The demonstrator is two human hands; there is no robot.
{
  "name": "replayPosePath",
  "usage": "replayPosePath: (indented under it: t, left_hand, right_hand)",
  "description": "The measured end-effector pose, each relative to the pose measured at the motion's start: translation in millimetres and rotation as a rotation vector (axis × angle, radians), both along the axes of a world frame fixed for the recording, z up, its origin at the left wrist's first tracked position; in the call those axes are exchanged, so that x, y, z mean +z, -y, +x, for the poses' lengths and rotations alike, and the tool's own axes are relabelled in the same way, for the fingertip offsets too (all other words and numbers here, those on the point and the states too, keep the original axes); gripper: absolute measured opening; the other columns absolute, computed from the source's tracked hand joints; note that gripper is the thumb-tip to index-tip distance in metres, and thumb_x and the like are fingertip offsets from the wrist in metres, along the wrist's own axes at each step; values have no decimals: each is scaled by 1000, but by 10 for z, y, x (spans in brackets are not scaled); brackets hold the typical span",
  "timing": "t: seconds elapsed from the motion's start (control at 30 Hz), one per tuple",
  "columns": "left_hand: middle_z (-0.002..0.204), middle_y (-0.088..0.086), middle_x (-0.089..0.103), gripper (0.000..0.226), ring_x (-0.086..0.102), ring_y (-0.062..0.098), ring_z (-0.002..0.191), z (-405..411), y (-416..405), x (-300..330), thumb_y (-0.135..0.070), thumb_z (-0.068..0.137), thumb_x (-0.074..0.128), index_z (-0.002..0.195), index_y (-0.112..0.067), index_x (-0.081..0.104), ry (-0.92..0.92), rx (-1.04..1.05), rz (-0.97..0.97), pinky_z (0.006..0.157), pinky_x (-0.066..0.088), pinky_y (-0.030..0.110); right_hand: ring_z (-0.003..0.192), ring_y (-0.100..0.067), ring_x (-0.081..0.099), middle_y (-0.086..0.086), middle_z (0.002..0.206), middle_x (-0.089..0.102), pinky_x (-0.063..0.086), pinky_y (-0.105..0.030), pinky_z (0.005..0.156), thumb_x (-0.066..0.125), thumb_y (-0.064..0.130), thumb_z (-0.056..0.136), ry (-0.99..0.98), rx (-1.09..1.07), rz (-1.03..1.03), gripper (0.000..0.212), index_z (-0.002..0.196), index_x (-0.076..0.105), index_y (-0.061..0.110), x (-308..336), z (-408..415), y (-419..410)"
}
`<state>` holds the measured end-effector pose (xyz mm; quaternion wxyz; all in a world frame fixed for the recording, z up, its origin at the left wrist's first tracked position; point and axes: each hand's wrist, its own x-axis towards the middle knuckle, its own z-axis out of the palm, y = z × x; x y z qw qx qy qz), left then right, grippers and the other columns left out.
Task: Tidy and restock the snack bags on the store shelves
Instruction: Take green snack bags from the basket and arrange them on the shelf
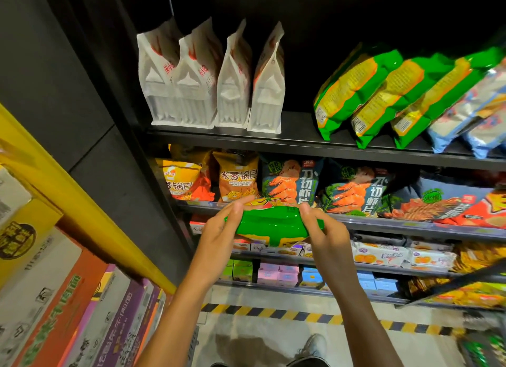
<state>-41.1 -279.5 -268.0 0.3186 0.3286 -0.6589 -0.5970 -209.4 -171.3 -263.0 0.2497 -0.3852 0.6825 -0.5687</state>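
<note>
Our shoe (315,347) stands on the pale floor, just short of a strip of yellow-and-black tape (315,316) at the foot of the shelves. To our left, a row of cardboard boxes (54,298) lies under a yellow beam (90,216).

Our two bare forearms reach forward and up. Our left hand (221,229) grips the left end of a green snack bag (273,224), fingers curled over its top edge. Our right hand (323,229) grips the right end the same way, thumb on the near face. We hold the bag level in the air, in front of the edge of the middle shelf (410,225) and touching no shelf.

Below the bag, the lower shelves carry small pastel boxes (276,276) and pale wrapped packets (383,254). Just behind the bag, on the middle shelf, stand orange rice-crust bags (235,177) and dark blue shrimp-chip bags (290,180), upright and side by side.

Farther up, on the top shelf (301,144), four white paper bags (208,79) stand upright in a row at the left. Well apart from them at the right, three green bags (377,92) of the same colour as ours lean one against the next, with blue-and-white bags (471,114) beside them at the frame's edge.
</note>
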Motion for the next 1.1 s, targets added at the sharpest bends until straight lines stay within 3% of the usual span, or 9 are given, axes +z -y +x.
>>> replayPosePath:
  t: [0.1, 0.23, 0.37, 0.5, 0.6, 0.7, 0.83, 0.93, 1.1]
  left_hand:
    - [138, -8, 66, 52, 58, 13, 133, 3, 38, -9, -54, 107, 31, 142, -30, 60, -41, -17, 37, 116, 42, 46]
    - [142, -12, 63, 61, 57, 15, 135, 36, 85, -15, -59, 104, 30, 144, -23, 58, -95, -16, 38, 114, 42, 57]
    - [157, -9, 47, 52, 39, 23, 149, 86, 127, -49, -53, 105, 35, 131, -23, 69, -128, -65, -35, 118, 32, 63]
    - [161, -9, 42, 56, 32, 15, 152, 113, 72, -59, -56, 106, 38, 136, -17, 65, -72, -69, -280, 117, 34, 21]
    - [163, -7, 38, 53, 29, 18, 154, 154, 49, -72, -52, 106, 41, 139, -17, 62, -103, -109, -322, 115, 44, 40]
    - [166, -7, 31, 55, 25, 19, 155, 165, -4, -22, -50, 106, 42, 148, -17, 51, -146, -90, -354, 116, 42, 47]
    - [147, -29, 51, 68, 50, -1, 136, 130, -40, 32, -37, 102, 56, 159, -20, 22, -287, -17, -70, 105, 50, 25]
    - [148, -15, 57, 89, 58, 10, 133, 110, 70, 27, -67, 80, 73, 154, -41, 33, -234, -64, 181, 100, 55, 29]
    - [138, -1, 67, 74, 65, 21, 126, -74, 204, 162, -35, 90, 72, 153, -34, 34, -172, -120, 295, 107, 50, 47]
  right_hand:
    - [107, -14, 66, 16, 97, 74, 53, -39, 97, 38, 71, 96, 101, 45, 24, 58, 118, 76, 33, -34, -81, 19]
    - [138, -10, 54, 12, 138, 67, 36, -52, 120, 31, 58, 105, 115, 168, -12, 51, 139, 64, 37, -71, -108, 51]
    - [145, -5, 44, 19, 149, 56, 32, -52, 123, 33, 49, 108, 176, 231, -59, 46, 140, 63, 35, -37, -103, 46]
    - [145, -22, 46, 11, 156, 48, 51, -51, 108, 53, 79, 88, 348, 292, 31, 55, 137, 59, 54, -9, -159, 95]
    - [141, -15, 49, 14, 155, 46, 59, -32, 94, 63, 57, 89, 268, 274, 86, 49, 137, 56, 53, 30, -165, 79]
    - [137, -17, 55, 8, 154, 52, 56, -42, 102, 65, 46, 94, 225, 252, -14, 48, 141, 56, 47, -13, -169, 42]
    - [143, -10, 47, 22, 150, 53, 42, -50, 117, 62, 40, 95, 125, 225, -90, 48, 141, 53, 53, -10, -128, 7]
    - [146, -12, 43, 15, 154, 50, 41, -50, 117, 58, 31, 98, 83, 261, -134, 51, 145, 51, 49, 21, -125, 4]
    - [139, -10, 52, 15, 145, 58, 54, -27, 102, 56, 16, 98, 115, 285, -193, 51, 145, 49, 34, 129, -196, 23]
